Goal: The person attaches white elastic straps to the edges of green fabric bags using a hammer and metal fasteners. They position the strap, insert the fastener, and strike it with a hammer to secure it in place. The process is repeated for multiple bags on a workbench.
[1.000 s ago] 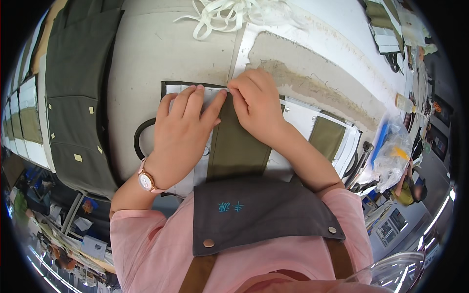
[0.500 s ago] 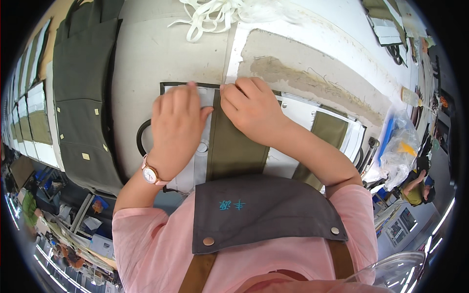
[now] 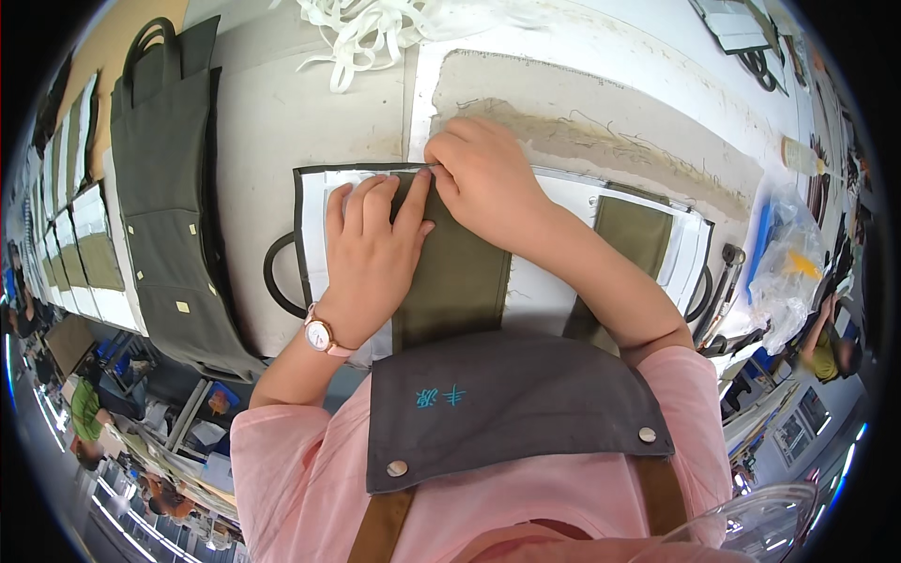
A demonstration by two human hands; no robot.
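Observation:
An unfinished bag panel (image 3: 455,272) lies flat before me, white-backed with olive fabric bands and dark edge trim. Black loop handles (image 3: 281,274) stick out at its two ends. My left hand (image 3: 368,249) rests on the panel, fingers spread, with the fingertips near the far edge; it is open. Just to its right, my right hand (image 3: 488,178) is closed at that edge, thumb and bent fingers pinching the trim. The left index fingertip almost meets the right hand there. Whatever lies under my palms is hidden.
A stack of dark olive bags (image 3: 174,225) stands at the left. White tape (image 3: 361,33) lies tangled at the far side. On the right are a ratchet-like metal tool (image 3: 723,291), a clear plastic bag (image 3: 793,272) and a bottle (image 3: 801,157). Other people work beyond the table.
My left hand has slid right along the panel toward my right hand, its fingers now spread. The panel's far left corner shows more. My right hand stays at the far edge.

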